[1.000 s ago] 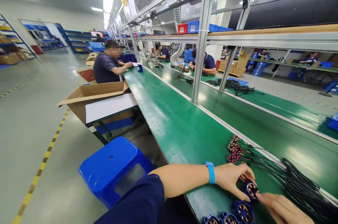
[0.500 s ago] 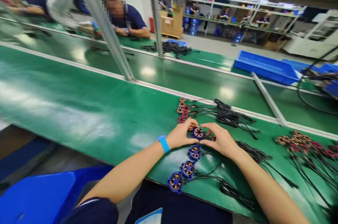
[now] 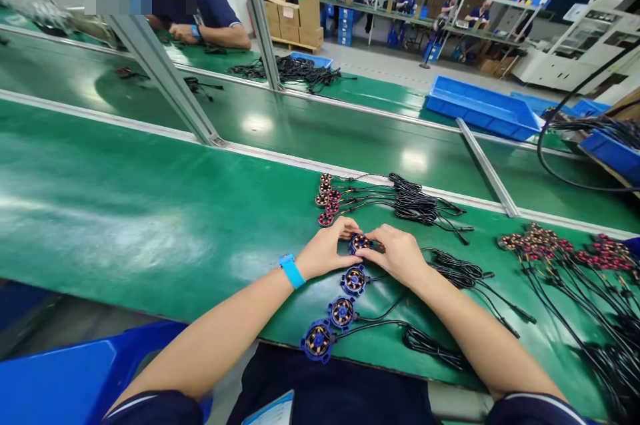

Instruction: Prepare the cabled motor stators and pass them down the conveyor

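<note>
On the green bench, my left hand (image 3: 327, 250) curls round the left side of a copper-wound motor stator in a blue housing (image 3: 359, 243). My right hand (image 3: 400, 253) closes on the same piece from the right, its thumb over the near edge; some fingertips are hidden. Closer to me lie three more blue housings with stators in them: one (image 3: 354, 279) just below my hands, a second (image 3: 343, 311), and a third (image 3: 319, 339) by the bench edge. Black cables run rightward from them. Beyond my hands sit several bare stators (image 3: 327, 199) with red or copper windings.
Bundled black cables (image 3: 415, 201) lie past my right hand, and a heap of stators (image 3: 540, 241) with leads is at right. A metal rail (image 3: 320, 166) borders the bench. Across it are a blue tray (image 3: 480, 108), an upright post and a co-worker's arm (image 3: 225, 31).
My right hand has moved in to the left, its fingers now on the housing instead of apart from it. The whole view has shifted slightly; the lower housings lie as before.
</note>
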Demonstrator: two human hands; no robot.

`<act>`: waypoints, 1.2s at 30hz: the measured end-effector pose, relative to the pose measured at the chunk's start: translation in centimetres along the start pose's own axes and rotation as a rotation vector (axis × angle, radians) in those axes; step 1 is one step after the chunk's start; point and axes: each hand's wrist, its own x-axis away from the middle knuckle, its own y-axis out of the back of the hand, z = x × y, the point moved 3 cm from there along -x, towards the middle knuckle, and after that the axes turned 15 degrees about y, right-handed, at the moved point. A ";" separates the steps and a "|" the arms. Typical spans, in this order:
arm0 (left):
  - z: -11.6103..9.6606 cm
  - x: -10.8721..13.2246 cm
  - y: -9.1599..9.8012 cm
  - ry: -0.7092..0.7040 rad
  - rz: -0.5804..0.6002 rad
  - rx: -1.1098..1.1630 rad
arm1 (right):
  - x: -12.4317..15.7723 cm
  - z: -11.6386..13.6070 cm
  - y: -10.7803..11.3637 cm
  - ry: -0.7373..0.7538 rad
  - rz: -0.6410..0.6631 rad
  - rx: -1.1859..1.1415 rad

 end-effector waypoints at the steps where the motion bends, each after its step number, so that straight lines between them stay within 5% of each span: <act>1: 0.0 0.0 0.0 -0.003 -0.005 0.001 | -0.1 0.2 0.1 -0.017 0.024 0.031; 10: 0.1 0.0 0.0 -0.019 -0.013 -0.017 | 0.5 0.2 3.2 -0.070 0.262 -0.181; 20: 0.1 0.1 0.0 -0.053 -0.026 -0.010 | 0.4 1.4 3.1 -0.027 0.141 -0.469; 25: 0.1 0.1 0.0 -0.035 -0.029 -0.018 | -0.1 0.3 2.8 -0.022 0.055 -0.324; 36: -0.1 0.1 -0.2 -0.054 -0.022 -0.054 | -0.2 1.4 1.0 -0.024 0.129 -0.059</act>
